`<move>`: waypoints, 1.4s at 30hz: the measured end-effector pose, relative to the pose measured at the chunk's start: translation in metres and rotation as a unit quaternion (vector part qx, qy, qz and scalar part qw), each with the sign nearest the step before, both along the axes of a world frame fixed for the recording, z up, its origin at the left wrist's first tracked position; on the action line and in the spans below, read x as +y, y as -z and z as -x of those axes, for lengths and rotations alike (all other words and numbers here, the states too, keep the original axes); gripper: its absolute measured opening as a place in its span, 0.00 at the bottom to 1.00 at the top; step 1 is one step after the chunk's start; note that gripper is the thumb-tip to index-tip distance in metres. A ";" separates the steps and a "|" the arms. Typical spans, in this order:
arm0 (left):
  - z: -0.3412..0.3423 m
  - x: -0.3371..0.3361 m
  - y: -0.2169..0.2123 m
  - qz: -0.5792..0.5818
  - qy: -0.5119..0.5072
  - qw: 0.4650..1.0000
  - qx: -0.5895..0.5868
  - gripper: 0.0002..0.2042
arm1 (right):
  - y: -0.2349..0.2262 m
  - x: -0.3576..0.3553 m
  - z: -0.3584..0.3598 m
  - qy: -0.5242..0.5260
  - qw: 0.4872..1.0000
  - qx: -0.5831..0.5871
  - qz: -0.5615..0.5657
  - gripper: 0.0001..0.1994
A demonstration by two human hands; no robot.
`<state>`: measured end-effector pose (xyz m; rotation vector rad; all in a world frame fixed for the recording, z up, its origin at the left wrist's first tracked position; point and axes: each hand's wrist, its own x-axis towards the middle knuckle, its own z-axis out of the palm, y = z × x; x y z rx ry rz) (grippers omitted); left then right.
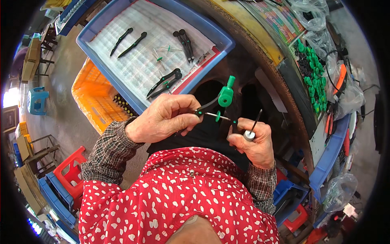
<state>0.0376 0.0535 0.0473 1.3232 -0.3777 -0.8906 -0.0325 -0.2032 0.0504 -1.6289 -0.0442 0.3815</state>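
Observation:
A drawing compass with a green head (226, 96) and black legs is held up in front of my body. My left hand (164, 118) pinches one black leg at the end of a thin metal rod. Midway along that rod sits a green thumbwheel (218, 116). The rod's other end meets the second black leg (234, 125), beside the fingers of my right hand (256, 144). My right hand is closed around a screwdriver-like tool (249, 135) with a whitish end and a thin dark shaft pointing up. Its fingers partly hide the second leg.
A blue tray (211, 30) holds several black compass legs and rods with green wheels. Below it stands an orange crate (87, 99). At right, green compass heads (315, 77) lie heaped near orange-handled pliers (340, 79). A red stool (70, 171) stands left.

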 end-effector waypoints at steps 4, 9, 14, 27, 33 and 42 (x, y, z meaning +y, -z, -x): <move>-0.001 -0.005 0.005 -0.006 -0.032 0.999 0.004 0.07 | 0.003 0.010 -0.001 0.062 0.994 0.092 -0.018 0.05; 0.002 -0.007 0.021 0.003 -0.041 0.999 -0.003 0.08 | 0.011 0.015 0.006 0.077 0.993 0.078 -0.032 0.05; 0.002 -0.014 0.024 0.030 -0.049 0.998 0.025 0.09 | 0.018 0.017 0.008 0.099 0.992 0.080 -0.021 0.07; 0.023 -0.034 0.030 0.038 -0.098 0.994 0.009 0.08 | 0.032 0.041 0.019 0.175 0.981 0.049 -0.062 0.04; 0.027 -0.049 0.039 0.059 -0.108 0.992 0.023 0.07 | 0.029 0.044 0.019 0.209 0.974 0.039 -0.079 0.04; 0.020 -0.042 0.026 0.096 -0.064 0.989 0.095 0.07 | 0.019 0.029 0.017 0.190 0.979 0.025 -0.069 0.05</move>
